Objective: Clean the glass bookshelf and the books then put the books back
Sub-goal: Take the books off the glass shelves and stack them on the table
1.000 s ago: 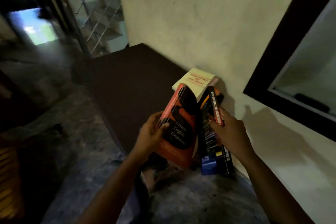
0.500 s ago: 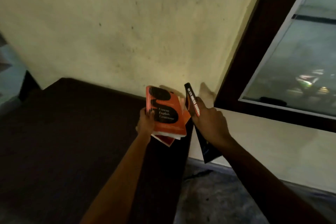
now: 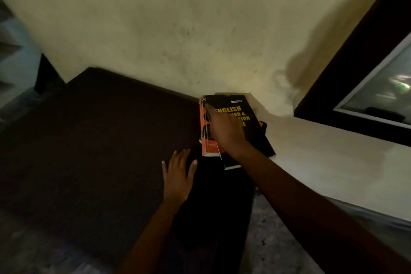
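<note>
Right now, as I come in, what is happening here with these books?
A person is stacking books on a dark brown surface against the wall. The right hand rests flat on a black English grammar book, which lies on top of an orange book. The left hand is open with its fingers spread, low over the surface beside the stack, and it holds nothing.

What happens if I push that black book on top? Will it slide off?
It might slide: the black book lies crooked on the orange book, and its near end juts out past it. With the right hand resting on top, it is probably held steady. It looks like a paperback, so it would likely bend a little when lifted.
</note>
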`<state>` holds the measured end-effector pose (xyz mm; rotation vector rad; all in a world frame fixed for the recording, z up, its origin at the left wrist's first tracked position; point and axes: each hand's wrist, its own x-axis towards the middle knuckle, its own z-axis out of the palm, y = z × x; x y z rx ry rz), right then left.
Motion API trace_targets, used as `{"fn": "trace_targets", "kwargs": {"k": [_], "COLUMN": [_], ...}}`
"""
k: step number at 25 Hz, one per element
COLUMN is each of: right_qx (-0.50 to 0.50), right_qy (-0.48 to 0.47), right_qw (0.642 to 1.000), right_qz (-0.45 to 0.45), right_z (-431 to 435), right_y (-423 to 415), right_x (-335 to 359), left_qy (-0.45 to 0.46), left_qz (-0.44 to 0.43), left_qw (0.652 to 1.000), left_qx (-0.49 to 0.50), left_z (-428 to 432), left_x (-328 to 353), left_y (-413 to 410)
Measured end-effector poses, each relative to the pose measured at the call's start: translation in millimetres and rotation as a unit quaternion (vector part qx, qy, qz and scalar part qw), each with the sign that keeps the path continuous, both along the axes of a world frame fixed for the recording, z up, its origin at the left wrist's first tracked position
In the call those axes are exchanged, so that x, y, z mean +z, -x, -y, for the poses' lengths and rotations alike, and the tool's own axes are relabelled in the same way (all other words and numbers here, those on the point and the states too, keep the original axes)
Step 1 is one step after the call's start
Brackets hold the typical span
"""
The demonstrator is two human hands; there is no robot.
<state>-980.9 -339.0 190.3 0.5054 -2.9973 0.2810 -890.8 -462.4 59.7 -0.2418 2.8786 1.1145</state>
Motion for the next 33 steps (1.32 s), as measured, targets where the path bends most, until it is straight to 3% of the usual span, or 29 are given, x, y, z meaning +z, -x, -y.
{"fn": "trace_targets", "kwargs": {"k": [2, 4, 9, 12, 16, 20, 24, 27, 30, 33], "right_qx": [0.034, 0.075, 0.144, 0.104, 0.05, 0.074, 0.081, 0.059, -0.099, -0.272], "right_qy": [0.094, 0.145, 0.0, -0.03, -0.022, 0.005, 0.161, 0.243, 0.296, 0.319], "right_qw": [0.993, 0.983, 0.99, 0.994, 0.998, 0.997, 0.981, 0.952, 0.911, 0.863], "right_qz": [0.069, 0.082, -0.005, -0.023, 0.007, 0.019, 0.075, 0.176, 0.271, 0.283], "right_z": [-9, -38, -100, -72, -32, -39, -66, -123, -215, -333], "right_y": [-14, -38, -61, -49, -41, -42, -94, -172, -244, -330], "right_x": [-15, -31, -74, -76, -75, -78, -70, -76, -101, -127], "left_qy": [0.139, 0.183, 0.197, 0.203, 0.198, 0.2, 0.055, -0.03, -0.088, -0.12], "left_qz": [-0.024, -0.037, -0.033, -0.021, -0.025, -0.034, -0.045, -0.048, -0.004, 0.062], "left_qw": [0.989, 0.981, 0.978, 0.977, 0.978, 0.977, 0.996, 0.993, 0.988, 0.967], "left_qx": [-0.053, -0.062, -0.059, -0.065, -0.064, -0.064, -0.052, -0.102, -0.124, -0.218], "left_z": [6, 9, 8, 7, 7, 9, -6, -62, -140, -252], "left_x": [-11, -22, -26, -24, -23, -19, -3, 17, 18, 9], "left_y": [-22, -21, -18, -16, -17, -18, -42, -97, -139, -174]}}
